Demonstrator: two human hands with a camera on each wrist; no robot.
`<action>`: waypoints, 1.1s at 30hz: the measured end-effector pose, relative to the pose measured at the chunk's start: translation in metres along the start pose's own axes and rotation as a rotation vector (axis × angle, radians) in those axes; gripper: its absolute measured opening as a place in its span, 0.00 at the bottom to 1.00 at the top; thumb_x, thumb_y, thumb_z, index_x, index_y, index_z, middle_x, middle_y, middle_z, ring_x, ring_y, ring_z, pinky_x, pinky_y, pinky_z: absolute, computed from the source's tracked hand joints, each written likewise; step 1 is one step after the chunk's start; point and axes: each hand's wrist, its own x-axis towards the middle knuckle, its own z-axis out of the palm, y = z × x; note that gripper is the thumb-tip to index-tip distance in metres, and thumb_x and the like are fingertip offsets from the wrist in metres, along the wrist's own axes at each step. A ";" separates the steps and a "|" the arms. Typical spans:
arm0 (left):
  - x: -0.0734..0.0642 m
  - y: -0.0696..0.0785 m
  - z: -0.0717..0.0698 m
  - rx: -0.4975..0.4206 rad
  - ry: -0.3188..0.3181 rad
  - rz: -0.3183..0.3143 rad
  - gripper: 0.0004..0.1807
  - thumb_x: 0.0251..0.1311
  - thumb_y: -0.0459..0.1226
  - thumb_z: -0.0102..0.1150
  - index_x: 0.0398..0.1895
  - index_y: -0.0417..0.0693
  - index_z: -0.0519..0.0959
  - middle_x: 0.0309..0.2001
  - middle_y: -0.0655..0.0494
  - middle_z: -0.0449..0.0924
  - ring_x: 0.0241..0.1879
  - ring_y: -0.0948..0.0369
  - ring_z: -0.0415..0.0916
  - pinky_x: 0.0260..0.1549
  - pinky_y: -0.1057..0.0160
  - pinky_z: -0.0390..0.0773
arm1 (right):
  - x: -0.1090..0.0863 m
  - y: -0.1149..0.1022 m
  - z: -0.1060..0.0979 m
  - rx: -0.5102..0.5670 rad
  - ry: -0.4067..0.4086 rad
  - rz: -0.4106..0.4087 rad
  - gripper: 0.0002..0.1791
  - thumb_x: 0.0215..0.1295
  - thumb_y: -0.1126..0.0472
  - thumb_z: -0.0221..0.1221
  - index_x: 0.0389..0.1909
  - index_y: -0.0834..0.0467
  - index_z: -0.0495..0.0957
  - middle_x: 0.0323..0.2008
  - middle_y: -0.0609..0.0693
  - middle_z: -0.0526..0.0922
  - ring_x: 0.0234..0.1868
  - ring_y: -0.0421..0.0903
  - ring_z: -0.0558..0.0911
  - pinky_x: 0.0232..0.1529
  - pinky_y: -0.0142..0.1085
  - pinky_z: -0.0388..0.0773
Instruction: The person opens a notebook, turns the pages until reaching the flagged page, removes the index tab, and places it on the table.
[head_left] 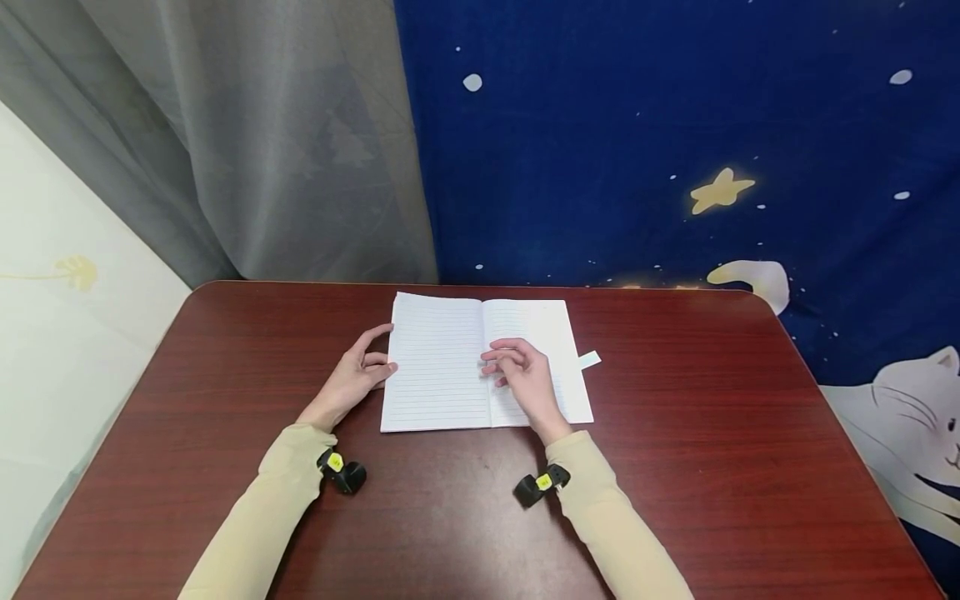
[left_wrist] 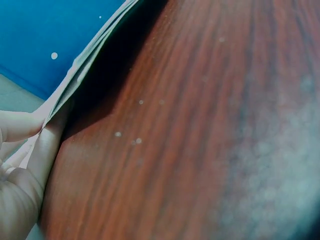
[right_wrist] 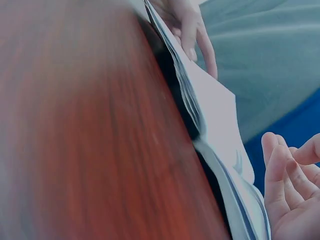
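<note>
An open lined notebook (head_left: 438,375) lies on the table, its spine near the middle. My left hand (head_left: 351,377) grips the left edge, thumb over the page. In the left wrist view the notebook's edge (left_wrist: 75,80) passes between my thumb and fingers and is lifted off the wood. My right hand (head_left: 531,385) hovers over the right page near the spine, fingers loosely bent and holding nothing. The right wrist view shows the right hand's thumb (right_wrist: 307,150) close to its fingers, beside the pages (right_wrist: 220,120).
A white strip (head_left: 589,360) sticks out past the notebook's right edge. The reddish-brown wooden table (head_left: 712,433) extends around it. Behind hang a grey curtain (head_left: 292,150) and a dark blue cloth (head_left: 585,150) with stars and a cat. A white wall covering (head_left: 67,333) stands left.
</note>
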 end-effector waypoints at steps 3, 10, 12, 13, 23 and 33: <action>0.000 0.001 0.000 0.002 -0.002 0.000 0.37 0.66 0.26 0.54 0.75 0.54 0.54 0.40 0.39 0.78 0.35 0.60 0.79 0.36 0.66 0.79 | 0.002 -0.001 -0.010 -0.009 0.038 0.004 0.13 0.68 0.73 0.48 0.49 0.71 0.75 0.40 0.64 0.84 0.36 0.52 0.85 0.29 0.33 0.77; 0.000 0.001 0.000 0.036 -0.009 -0.008 0.30 0.66 0.27 0.54 0.71 0.49 0.62 0.42 0.38 0.78 0.36 0.59 0.78 0.36 0.67 0.78 | 0.005 -0.001 -0.029 -0.040 0.109 0.004 0.11 0.68 0.72 0.50 0.47 0.71 0.76 0.38 0.65 0.84 0.36 0.50 0.84 0.30 0.33 0.78; 0.000 0.001 0.000 0.063 -0.003 -0.009 0.28 0.66 0.28 0.54 0.69 0.47 0.65 0.43 0.39 0.79 0.37 0.60 0.78 0.36 0.68 0.77 | 0.006 -0.001 -0.033 -0.050 0.122 0.005 0.11 0.68 0.72 0.51 0.47 0.72 0.76 0.38 0.65 0.84 0.36 0.51 0.84 0.30 0.33 0.78; 0.000 0.001 0.000 0.072 0.000 -0.009 0.27 0.66 0.28 0.54 0.68 0.46 0.66 0.43 0.40 0.79 0.37 0.60 0.78 0.36 0.68 0.77 | 0.006 -0.001 -0.035 -0.054 0.130 0.008 0.11 0.68 0.72 0.51 0.47 0.71 0.76 0.38 0.65 0.84 0.36 0.51 0.84 0.30 0.33 0.78; 0.001 0.000 0.001 0.080 0.005 -0.017 0.27 0.66 0.28 0.54 0.68 0.45 0.66 0.44 0.39 0.79 0.39 0.59 0.78 0.37 0.68 0.77 | 0.007 -0.019 -0.055 -0.169 0.110 0.020 0.12 0.67 0.75 0.51 0.49 0.74 0.75 0.44 0.69 0.81 0.50 0.57 0.79 0.47 0.34 0.71; 0.000 0.001 0.000 0.081 -0.001 -0.016 0.27 0.66 0.28 0.54 0.68 0.45 0.66 0.44 0.40 0.79 0.39 0.59 0.78 0.37 0.68 0.77 | 0.012 -0.022 -0.069 -0.359 0.123 -0.070 0.15 0.64 0.75 0.53 0.51 0.71 0.76 0.49 0.66 0.80 0.56 0.57 0.75 0.60 0.46 0.65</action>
